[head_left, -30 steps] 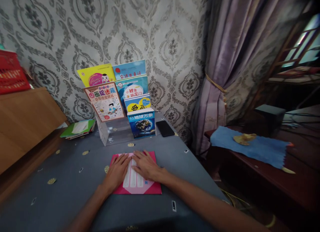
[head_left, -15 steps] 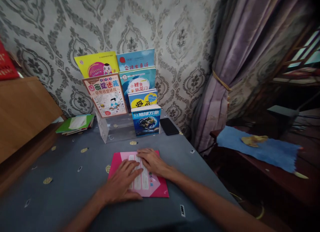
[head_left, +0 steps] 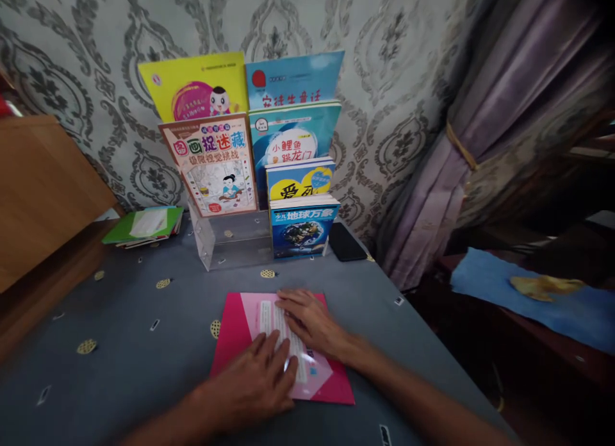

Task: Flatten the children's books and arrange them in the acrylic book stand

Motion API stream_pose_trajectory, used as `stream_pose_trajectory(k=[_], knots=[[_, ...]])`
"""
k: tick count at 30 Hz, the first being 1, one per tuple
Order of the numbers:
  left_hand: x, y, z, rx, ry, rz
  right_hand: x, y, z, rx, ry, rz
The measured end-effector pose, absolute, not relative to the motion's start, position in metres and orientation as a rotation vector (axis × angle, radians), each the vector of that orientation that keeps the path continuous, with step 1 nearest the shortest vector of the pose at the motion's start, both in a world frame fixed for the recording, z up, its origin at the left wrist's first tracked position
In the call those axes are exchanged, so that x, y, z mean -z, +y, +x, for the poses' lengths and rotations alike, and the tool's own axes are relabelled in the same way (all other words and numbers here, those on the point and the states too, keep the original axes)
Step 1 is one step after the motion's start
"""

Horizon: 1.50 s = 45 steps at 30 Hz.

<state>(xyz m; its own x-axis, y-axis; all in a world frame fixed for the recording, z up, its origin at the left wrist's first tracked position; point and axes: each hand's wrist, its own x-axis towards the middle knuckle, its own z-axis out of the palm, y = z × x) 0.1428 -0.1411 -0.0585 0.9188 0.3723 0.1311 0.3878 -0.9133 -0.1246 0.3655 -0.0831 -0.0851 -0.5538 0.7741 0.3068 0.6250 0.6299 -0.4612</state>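
Observation:
A pink book (head_left: pixel 236 321) lies flat on the table, its cover printed with pale text panels. My left hand (head_left: pixel 257 377) rests palm down on its lower left part, with the fingers spread. Across the upper right of the cover lies my right hand (head_left: pixel 313 323), fingers stretched out and flat. Both hands touch the book and cover part of its print. Behind it, a clear display stand (head_left: pixel 240 248) holds several upright children's books, among them a yellow one (head_left: pixel 192 74), a picture-puzzle book (head_left: pixel 221 180) and a blue book with a globe (head_left: pixel 302 233).
A black phone (head_left: pixel 346 242) lies to the right of the stand. At the left, a small stack with a green book (head_left: pixel 115 230) sits beside a wooden panel (head_left: pixel 43 183). A tied curtain (head_left: pixel 432 202) hangs right of the table, near a blue cloth (head_left: pixel 485 279).
My view has moved closer and tilted, so the stand looks larger. My left hand has slid lower on the pink cover, baring more print. The right hand stays on the upper right.

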Motion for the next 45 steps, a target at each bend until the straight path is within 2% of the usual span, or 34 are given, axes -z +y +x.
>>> stream_pose_trajectory(k=[6, 22, 33, 45], knots=[[0.042, -0.139, 0.143, 0.205, -0.384, -2.791, 0.070, -0.085, 0.363, -0.437, -2.417, -1.145], [0.042, -0.139, 0.145, 0.381, -0.356, -2.652, 0.078, -0.081, 0.365, -0.508, -2.322, -1.049], [0.028, -0.136, 0.145, 0.227, -0.460, -2.690, 0.073, -0.060, 0.371, -0.955, -2.069, -0.949], [0.035, -0.141, 0.147, 0.402, -0.486, -2.668, 0.075, -0.065, 0.373, -0.883, -2.155, -0.942]])
